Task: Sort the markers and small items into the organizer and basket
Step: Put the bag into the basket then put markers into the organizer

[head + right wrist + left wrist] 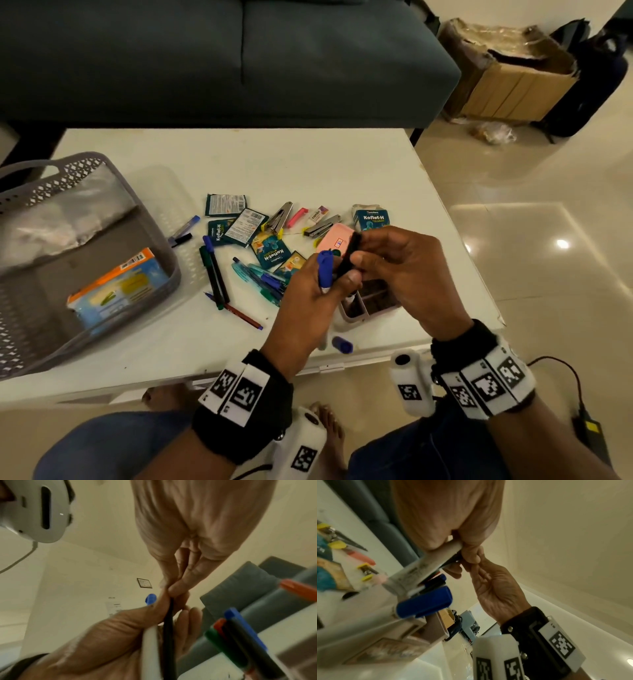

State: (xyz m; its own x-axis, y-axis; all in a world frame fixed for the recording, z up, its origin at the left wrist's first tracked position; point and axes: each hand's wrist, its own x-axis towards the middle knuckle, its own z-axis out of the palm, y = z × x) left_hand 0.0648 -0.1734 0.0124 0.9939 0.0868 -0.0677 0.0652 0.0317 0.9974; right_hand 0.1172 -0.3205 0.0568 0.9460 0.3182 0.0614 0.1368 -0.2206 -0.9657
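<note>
My left hand (330, 279) grips a white marker with a blue cap (324, 269) upright above the beige organizer (356, 310). My right hand (364, 258) pinches the top of a thin black marker (350, 251), whose lower end lies against my left fingers. The right wrist view shows the right fingertips (175, 589) closed on the black marker (169, 628), beside the white marker (150, 649) in the left hand (111, 635). Several capped markers (240, 635) stand in the organizer (419, 635). The grey basket (164, 284) sits at the left.
Loose pens (214, 270), teal sachets (239, 226), staplers (281, 217), a pink case (334, 240) and a Koflet-H box (371, 217) lie mid-table. A blue cap (342, 344) rests near the table's front edge. The basket holds a packet (116, 291). A dark sofa (222, 58) stands behind.
</note>
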